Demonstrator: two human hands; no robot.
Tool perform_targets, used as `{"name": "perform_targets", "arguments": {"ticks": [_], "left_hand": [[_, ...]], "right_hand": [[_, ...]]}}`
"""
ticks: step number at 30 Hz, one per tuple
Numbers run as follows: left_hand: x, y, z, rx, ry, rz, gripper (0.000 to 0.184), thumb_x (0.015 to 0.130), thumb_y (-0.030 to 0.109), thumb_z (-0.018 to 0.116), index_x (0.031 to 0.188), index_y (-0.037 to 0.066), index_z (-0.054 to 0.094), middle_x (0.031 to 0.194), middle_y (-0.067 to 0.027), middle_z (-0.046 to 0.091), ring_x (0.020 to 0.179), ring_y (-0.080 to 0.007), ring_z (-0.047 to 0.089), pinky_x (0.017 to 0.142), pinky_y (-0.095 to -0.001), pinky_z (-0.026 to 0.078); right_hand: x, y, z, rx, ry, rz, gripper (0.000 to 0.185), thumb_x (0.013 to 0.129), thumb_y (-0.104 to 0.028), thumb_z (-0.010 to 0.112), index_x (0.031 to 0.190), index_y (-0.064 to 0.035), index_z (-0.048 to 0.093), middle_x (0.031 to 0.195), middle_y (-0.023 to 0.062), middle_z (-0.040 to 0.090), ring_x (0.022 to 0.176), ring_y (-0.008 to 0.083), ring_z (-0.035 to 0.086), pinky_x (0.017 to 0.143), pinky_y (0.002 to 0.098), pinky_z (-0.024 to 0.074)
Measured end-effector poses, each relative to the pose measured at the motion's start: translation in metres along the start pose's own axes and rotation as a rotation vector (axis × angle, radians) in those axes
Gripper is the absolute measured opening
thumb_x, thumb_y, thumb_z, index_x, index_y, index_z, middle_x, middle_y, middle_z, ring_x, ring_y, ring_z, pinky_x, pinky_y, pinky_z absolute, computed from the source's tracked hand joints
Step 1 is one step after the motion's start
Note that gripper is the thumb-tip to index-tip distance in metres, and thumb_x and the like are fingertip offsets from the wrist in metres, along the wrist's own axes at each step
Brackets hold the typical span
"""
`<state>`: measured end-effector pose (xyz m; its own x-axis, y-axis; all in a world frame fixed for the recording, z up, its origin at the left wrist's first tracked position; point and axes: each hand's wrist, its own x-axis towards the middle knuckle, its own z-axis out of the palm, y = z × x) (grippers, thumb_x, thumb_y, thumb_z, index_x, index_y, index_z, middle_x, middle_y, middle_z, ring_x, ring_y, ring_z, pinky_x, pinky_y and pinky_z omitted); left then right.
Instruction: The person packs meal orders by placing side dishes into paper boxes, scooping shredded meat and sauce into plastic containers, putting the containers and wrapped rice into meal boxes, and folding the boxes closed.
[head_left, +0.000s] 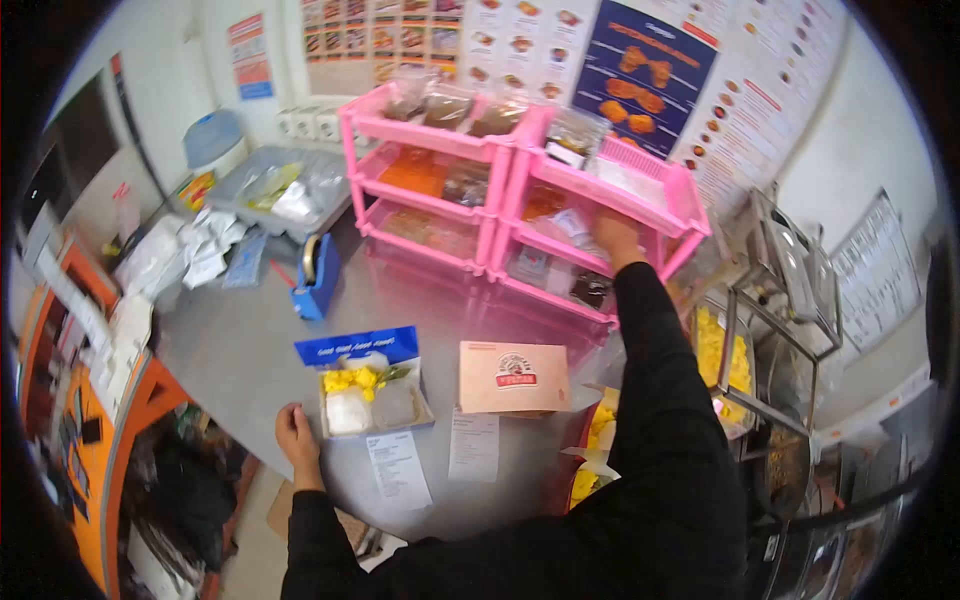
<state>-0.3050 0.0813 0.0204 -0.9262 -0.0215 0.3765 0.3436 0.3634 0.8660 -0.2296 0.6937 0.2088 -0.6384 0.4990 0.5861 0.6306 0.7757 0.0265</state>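
Note:
My right hand point(618, 238) reaches into the middle tier of the right pink rack point(680, 200), beside clear packets point(572, 228); its fingers are hidden inside. My left hand point(297, 436) is at the table's front edge, left of an open box point(428, 408) with a blue lid point(357, 345). That box holds yellow food point(350, 381), a white wrapped item point(348, 411) and a grey packet point(395, 404). Whether the left fingers are closed is too small to tell. A closed brown box point(514, 377) lies to the right, and a printed receipt point(398, 470) lies below the open box.
A blue tape dispenser point(317, 280) stands behind the open box. At the right are a metal frame point(780, 330) and a tray of yellow food point(735, 360). Another receipt point(474, 448) lies below the brown box. A grey tray point(275, 190) sits at the back left.

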Motion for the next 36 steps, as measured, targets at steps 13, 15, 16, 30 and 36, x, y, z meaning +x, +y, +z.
{"name": "perform_targets", "arguments": {"ticks": [13, 15, 16, 30, 36], "left_hand": [[0.003, -0.006, -0.001, 0.029, -0.052, 0.068, 0.027, 0.087, 0.022, 0.046, 0.086, -0.003, 0.054, 0.079, -0.0090, 0.055, 0.072, -0.0174, 0.050, 0.066, -0.0287, 0.041], [0.002, 0.001, 0.000, 0.004, -0.065, 0.031, 0.027, 0.087, 0.023, 0.046, 0.087, -0.003, 0.054, 0.079, -0.0087, 0.055, 0.072, -0.0176, 0.050, 0.066, -0.0287, 0.042], [0.002, 0.000, -0.001, -0.004, -0.069, 0.011, 0.027, 0.087, 0.023, 0.045, 0.087, -0.003, 0.054, 0.080, -0.0086, 0.055, 0.072, -0.0177, 0.050, 0.066, -0.0288, 0.042], [0.001, -0.010, -0.001, 0.037, -0.079, 0.050, 0.027, 0.088, 0.022, 0.044, 0.087, -0.003, 0.054, 0.083, -0.0108, 0.054, 0.077, -0.0201, 0.050, 0.072, -0.0306, 0.041], [0.002, -0.001, -0.001, 0.044, -0.023, 0.083, 0.026, 0.087, 0.021, 0.045, 0.087, -0.003, 0.054, 0.082, -0.0116, 0.055, 0.077, -0.0218, 0.051, 0.072, -0.0313, 0.041]], "right_hand": [[0.012, -0.014, -0.021, 0.457, -0.542, -0.165, 0.034, 0.076, -0.028, 0.049, 0.092, -0.0003, 0.061, 0.094, 0.0193, 0.061, 0.084, 0.0308, 0.060, 0.075, 0.0422, 0.0463], [0.008, 0.001, -0.017, 0.899, -0.807, 0.358, 0.033, 0.078, -0.031, 0.049, 0.087, -0.0011, 0.061, 0.085, 0.0178, 0.062, 0.074, 0.0267, 0.060, 0.067, 0.0400, 0.0470], [0.004, 0.007, -0.015, 1.121, -0.924, 0.630, 0.033, 0.079, -0.032, 0.049, 0.084, -0.0015, 0.060, 0.080, 0.0171, 0.062, 0.069, 0.0247, 0.060, 0.064, 0.0389, 0.0473], [-0.019, 0.027, 0.020, 0.245, -0.576, 0.233, 0.041, 0.068, -0.036, 0.063, 0.092, -0.0024, 0.064, 0.102, 0.0207, 0.058, 0.095, 0.0342, 0.056, 0.083, 0.0386, 0.0435], [-0.019, 0.029, 0.010, 0.325, -0.185, 0.178, 0.034, 0.077, -0.032, 0.054, 0.088, -0.0020, 0.064, 0.098, 0.0218, 0.058, 0.092, 0.0344, 0.056, 0.082, 0.0406, 0.0426]]}}
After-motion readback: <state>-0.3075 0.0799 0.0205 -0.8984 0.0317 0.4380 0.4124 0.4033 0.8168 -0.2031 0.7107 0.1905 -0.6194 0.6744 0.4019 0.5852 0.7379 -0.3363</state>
